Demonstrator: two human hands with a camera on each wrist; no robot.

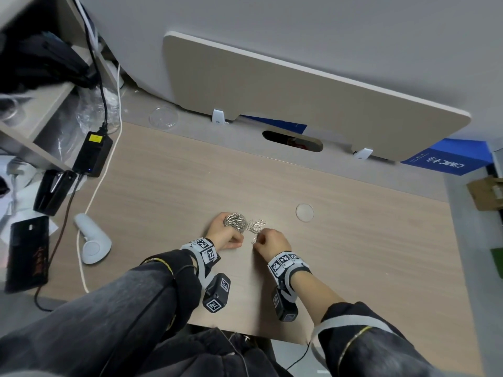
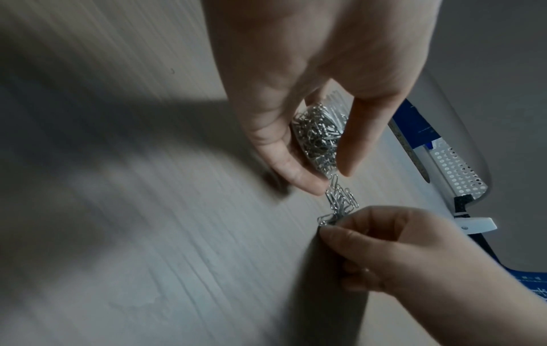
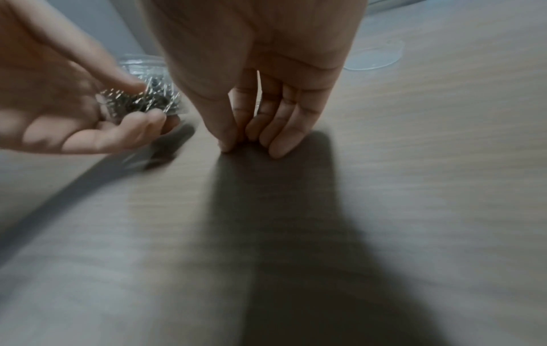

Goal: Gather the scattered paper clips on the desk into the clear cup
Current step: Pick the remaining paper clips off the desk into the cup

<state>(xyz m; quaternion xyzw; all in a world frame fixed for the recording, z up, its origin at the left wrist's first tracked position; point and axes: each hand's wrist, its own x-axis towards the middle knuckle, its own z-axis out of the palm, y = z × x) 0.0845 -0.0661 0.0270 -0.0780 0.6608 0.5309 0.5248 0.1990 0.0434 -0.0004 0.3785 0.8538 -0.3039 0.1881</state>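
My left hand (image 1: 226, 235) grips the clear cup (image 1: 234, 220), which is tipped on its side just above the desk and packed with silver paper clips. A small heap of loose paper clips (image 1: 255, 227) lies on the desk at the cup's mouth. My right hand (image 1: 272, 242) sits just right of the heap, thumb and fingers bunched and pinching a clump of clips at its near end. The left wrist view shows the cup (image 2: 318, 133) between thumb and fingers, the loose clips (image 2: 340, 199) and the right hand (image 2: 399, 245). In the blurred right wrist view the right fingertips (image 3: 227, 145) touch the desk beside the cup (image 3: 142, 103).
A clear round lid (image 1: 304, 212) lies on the desk to the right of the hands. Another clear disc (image 1: 163, 118) sits at the back left. A white controller (image 1: 92, 240), black power adapter (image 1: 92, 153), cables and a dark box (image 1: 27, 254) crowd the left edge. A divider panel (image 1: 299, 91) stands behind.
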